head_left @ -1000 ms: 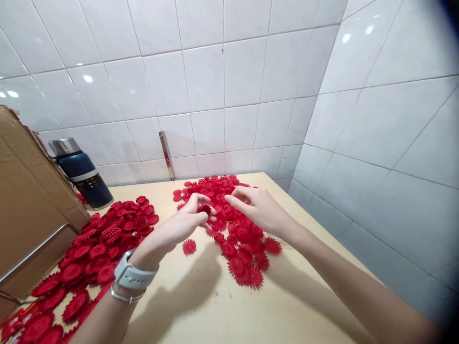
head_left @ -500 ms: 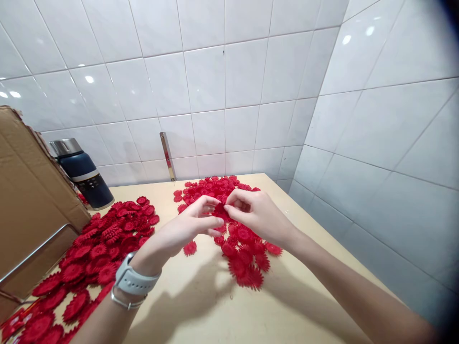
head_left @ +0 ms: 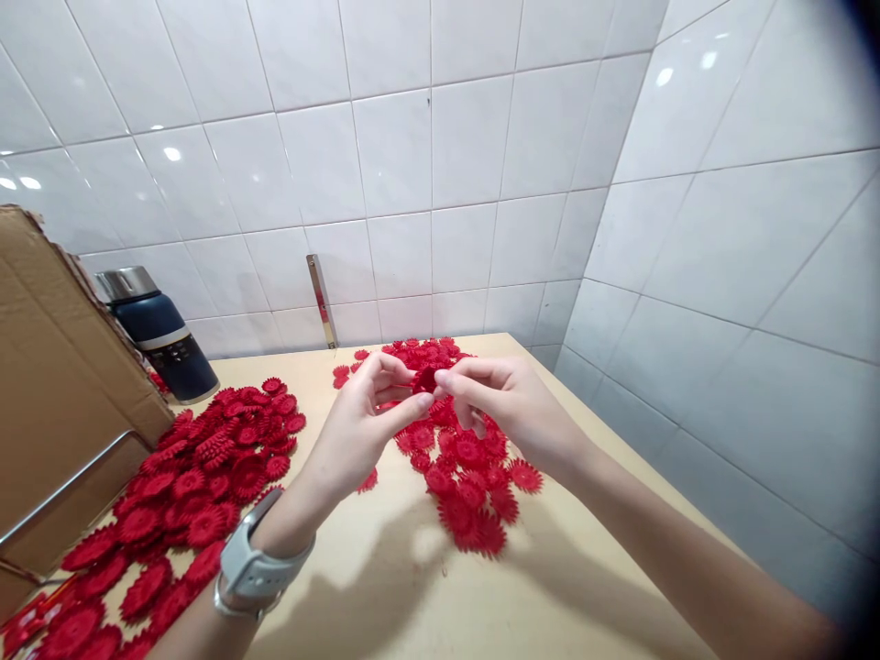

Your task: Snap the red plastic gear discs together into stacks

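A small red flower-shaped piece, fabric-like with fringed edges, is held up between my two hands. My left hand has its thumb and fingers closed about the left side of it. On the other side, the thumb and index finger of my right hand pinch its right edge. Below and behind the hands lies a loose pile of matching red flowers on the pale wooden table. The fingers partly cover the held piece, so its far side is hidden.
A larger heap of red flowers spreads along the left. Beside it are a cardboard box with a metal wire and a dark blue bottle. A metal strip leans against the tiled wall.
My left hand has risen and turned, its fingers now closing on the red flower. My right hand has shifted slightly right, still pinching. The heaps look the same.
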Demonstrator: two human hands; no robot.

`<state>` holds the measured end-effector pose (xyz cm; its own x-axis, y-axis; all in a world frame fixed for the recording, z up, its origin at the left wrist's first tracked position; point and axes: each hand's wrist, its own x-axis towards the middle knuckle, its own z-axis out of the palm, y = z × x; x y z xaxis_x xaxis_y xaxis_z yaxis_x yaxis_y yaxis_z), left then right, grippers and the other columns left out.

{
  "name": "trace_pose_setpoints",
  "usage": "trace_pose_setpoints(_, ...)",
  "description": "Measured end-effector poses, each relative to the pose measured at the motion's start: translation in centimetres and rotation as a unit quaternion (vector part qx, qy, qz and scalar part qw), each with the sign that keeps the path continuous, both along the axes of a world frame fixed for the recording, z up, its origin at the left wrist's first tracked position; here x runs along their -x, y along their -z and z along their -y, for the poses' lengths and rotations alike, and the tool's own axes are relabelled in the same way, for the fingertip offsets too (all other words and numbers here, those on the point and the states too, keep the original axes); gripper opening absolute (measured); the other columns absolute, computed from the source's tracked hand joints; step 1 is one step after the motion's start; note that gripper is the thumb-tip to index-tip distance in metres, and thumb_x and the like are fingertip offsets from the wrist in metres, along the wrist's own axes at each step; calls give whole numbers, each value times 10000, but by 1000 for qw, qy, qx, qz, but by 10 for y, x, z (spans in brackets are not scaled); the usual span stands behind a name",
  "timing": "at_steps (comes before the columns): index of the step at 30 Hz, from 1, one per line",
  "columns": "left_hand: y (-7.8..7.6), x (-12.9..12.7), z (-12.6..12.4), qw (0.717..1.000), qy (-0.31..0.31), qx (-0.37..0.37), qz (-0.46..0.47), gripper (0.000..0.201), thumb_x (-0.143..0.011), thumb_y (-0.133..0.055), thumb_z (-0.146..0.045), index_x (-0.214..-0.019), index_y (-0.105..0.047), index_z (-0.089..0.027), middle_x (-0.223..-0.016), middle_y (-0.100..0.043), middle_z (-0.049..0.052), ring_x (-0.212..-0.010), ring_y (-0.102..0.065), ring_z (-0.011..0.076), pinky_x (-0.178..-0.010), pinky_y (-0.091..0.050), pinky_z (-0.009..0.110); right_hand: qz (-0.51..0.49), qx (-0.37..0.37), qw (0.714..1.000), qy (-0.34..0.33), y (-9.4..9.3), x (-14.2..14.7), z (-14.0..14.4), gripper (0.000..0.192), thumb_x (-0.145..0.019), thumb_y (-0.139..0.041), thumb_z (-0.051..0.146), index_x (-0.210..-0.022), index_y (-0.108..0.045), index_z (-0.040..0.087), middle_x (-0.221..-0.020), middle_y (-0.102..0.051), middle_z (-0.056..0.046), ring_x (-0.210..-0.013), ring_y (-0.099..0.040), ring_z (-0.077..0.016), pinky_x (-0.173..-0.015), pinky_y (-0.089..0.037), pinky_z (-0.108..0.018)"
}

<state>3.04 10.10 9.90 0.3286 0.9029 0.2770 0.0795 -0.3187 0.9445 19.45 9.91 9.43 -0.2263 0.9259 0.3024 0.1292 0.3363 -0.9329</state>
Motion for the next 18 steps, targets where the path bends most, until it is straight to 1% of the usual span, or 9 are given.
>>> trace_pose_setpoints(4,-1,-1,3,999,-14,-35,-23,161,-780,-600,-260,-829,-467,-183,-882,-563,19,-880,-563,159,-745,-469,278,-61,19,997,-37,-1,-1,-1,177,-766,-606,340,-696,-630,179,-521,-476,49,-463,-407,-68,-425,-349,-201)
trace_pose_setpoints(8,-1,-3,8,998,-6,-51,-35,112,-810,-562,-248,-840,-474,-186,-878,-565,12,-890,-575,156,-728,-486,260,-85,32,995,-51,-1,0,-1,159,-742,-638,331,-698,-630,178,-566,-513,40,-465,-416,-62,-421,-364,-195)
trace_pose_setpoints(11,-1,-5,10,998,2,-50,-33,99,-825,-545,-253,-845,-470,-191,-856,-568,4,-857,-587,148,-704,-500,257,-85,30,994,-54,-2,0,0,141,-739,-642,305,-687,-622,176,-552,-504,39,-460,-412,-65,-420,-366,-198)
trace_pose_setpoints(15,-1,-4,10,998,-2,-47,-30,104,-819,-552,-256,-840,-475,-191,-862,-567,9,-883,-581,160,-715,-498,265,-76,24,995,-61,-3,-1,1,125,-758,-624,289,-700,-631,178,-520,-475,44,-455,-390,-66,-420,-344,-204)
trace_pose_setpoints(18,-1,-4,9,999,6,-29,-19,127,-804,-572,-259,-832,-470,-188,-866,-556,9,-868,-574,154,-709,-493,261,-82,22,994,-72,-2,-2,0,108,-755,-631,283,-715,-639,183,-532,-483,44,-462,-390,-64,-432,-343,-207)
